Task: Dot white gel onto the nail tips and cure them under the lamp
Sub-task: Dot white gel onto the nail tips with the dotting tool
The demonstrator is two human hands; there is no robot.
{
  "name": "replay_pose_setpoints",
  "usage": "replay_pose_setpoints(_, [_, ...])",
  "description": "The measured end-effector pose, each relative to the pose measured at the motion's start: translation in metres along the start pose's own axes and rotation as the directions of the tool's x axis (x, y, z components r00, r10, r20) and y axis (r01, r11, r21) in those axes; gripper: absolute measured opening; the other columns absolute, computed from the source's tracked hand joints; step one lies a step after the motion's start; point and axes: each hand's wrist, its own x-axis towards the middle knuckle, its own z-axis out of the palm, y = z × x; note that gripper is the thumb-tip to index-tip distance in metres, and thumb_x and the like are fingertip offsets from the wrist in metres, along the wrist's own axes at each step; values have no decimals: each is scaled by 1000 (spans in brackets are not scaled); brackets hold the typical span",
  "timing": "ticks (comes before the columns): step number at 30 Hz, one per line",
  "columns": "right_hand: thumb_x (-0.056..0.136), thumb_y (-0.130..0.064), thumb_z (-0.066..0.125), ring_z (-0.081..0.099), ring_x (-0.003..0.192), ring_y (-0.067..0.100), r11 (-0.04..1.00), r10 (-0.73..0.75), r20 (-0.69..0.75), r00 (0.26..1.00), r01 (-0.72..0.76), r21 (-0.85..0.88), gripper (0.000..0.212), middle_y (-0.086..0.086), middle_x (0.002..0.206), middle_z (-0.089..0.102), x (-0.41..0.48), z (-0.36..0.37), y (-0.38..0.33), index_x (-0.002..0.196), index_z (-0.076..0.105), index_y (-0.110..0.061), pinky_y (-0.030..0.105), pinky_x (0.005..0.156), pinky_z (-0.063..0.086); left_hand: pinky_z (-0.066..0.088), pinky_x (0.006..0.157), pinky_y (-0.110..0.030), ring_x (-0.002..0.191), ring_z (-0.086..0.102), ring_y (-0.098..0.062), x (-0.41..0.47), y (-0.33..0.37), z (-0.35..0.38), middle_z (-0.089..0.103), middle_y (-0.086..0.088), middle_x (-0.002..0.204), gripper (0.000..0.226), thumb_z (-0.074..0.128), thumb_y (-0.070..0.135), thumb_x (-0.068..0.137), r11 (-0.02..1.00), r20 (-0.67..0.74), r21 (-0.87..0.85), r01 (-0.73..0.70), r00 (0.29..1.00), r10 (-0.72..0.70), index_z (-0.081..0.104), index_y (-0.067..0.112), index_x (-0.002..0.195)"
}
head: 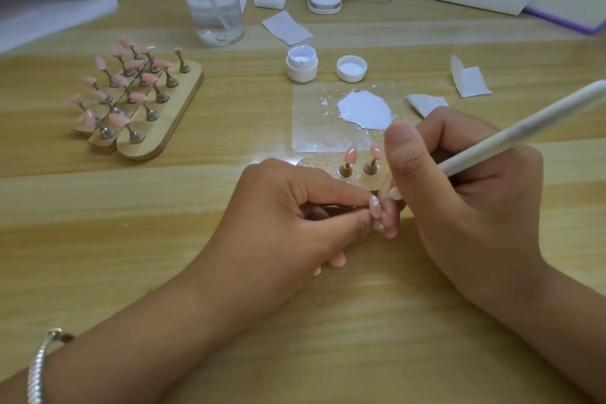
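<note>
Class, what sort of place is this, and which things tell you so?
Probably a nail-art workbench: pink nail tips on wooden stands, an open gel pot, and a curing lamp at far left.

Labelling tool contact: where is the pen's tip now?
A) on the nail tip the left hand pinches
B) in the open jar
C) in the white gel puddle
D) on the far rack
A: the right hand holds the pen with its point on the nail tip pinched by the left hand, apart from the jar and gel puddle.
</note>
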Motion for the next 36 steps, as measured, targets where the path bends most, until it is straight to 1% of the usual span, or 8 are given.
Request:
replay_pose_setpoints(5, [98, -15, 57, 61, 42, 14, 1000, 12, -2, 1000, -12, 14, 35, -1, 43, 55, 0, 0, 1, 63, 52, -13, 16, 50, 44, 45, 38, -19, 44, 62, -9, 0, 0, 0, 75, 4, 74, 13, 77, 16, 85, 1000, -1, 1, -3, 1000, 3, 81, 28, 82])
replay_pose_setpoints(11, [99, -13, 56, 61, 43, 11, 1000, 7, -7, 1000, -7, 24, 35, 1, 43, 53, -1, -1, 2, 64, 52, -16, 16, 50, 43, 44, 38, -18, 44, 61, -8, 0, 0, 1, 75, 5, 73, 13, 77, 16, 85, 1000, -2, -6, -7, 1000, 7, 81, 28, 82])
replay_pose_setpoints(16, [98, -11, 56, 64, 51, 4, 1000, -3, 3, 1000, 3, 13, 38, 8, 42, 52, -1, -2, 6, 61, 51, -6, 15, 56, 45, 44, 38, -18, 44, 61, -8, 0, -2, 1, 75, 3, 73, 11, 76, 18, 84, 1000, -2, -16, -5, 1000, 5, 81, 28, 82])
replay_pose_setpoints(20, [99, -13, 56, 62, 42, 11, 999, 9, -6, 1000, -9, 43, 36, 4, 43, 53, -1, -1, 6, 63, 51, -11, 16, 50, 45, 44, 38, -19, 44, 62, -9, 0, -2, 1, 75, 4, 72, 10, 76, 21, 83, 1000, -3, -17, -8, 1000, 8, 81, 29, 83])
replay_pose_setpoints(23, [100, -13, 55, 60, 39, 12, 998, 19, -16, 1000, -18, 62, 38, 3, 42, 52, 0, -1, 5, 63, 49, -7, 14, 49, 44, 44, 38, -19, 44, 62, -9, 0, -3, 1, 75, 1, 72, 8, 76, 22, 82, 1000, -11, -24, -7, 1000, 6, 81, 28, 83])
replay_pose_setpoints(28, [96, -21, 60, 49, 33, 23, 982, 59, -132, 989, -34, 188, 42, -7, 42, 46, 6, -5, 2, 60, 42, -10, 21, 42, 37, 43, 37, -20, 43, 63, -8, 0, -5, 3, 73, 5, 66, 7, 79, 24, 77, 998, -62, -57, 30, 998, -33, 81, 25, 83])
replay_pose_setpoints(32, [91, -28, 64, 40, 34, 12, 962, 90, -230, 969, -24, 272, 46, 3, 43, 37, 14, -13, -1, 59, 36, -11, 20, 41, 33, 43, 37, -19, 44, 64, -9, -1, -5, 3, 72, 5, 64, 7, 81, 19, 79, 997, -69, -60, 47, 996, -51, 81, 26, 82])
replay_pose_setpoints(36, [90, -37, 69, 45, 35, 14, 997, 37, -158, 987, -25, 74, 46, -3, 43, 48, 39, -31, -5, 57, 46, -14, 23, 42, 37, 43, 38, -19, 44, 64, -9, -1, -2, 2, 73, 4, 66, 9, 81, 18, 82, 994, -65, -72, 77, 995, -82, 80, 27, 81])
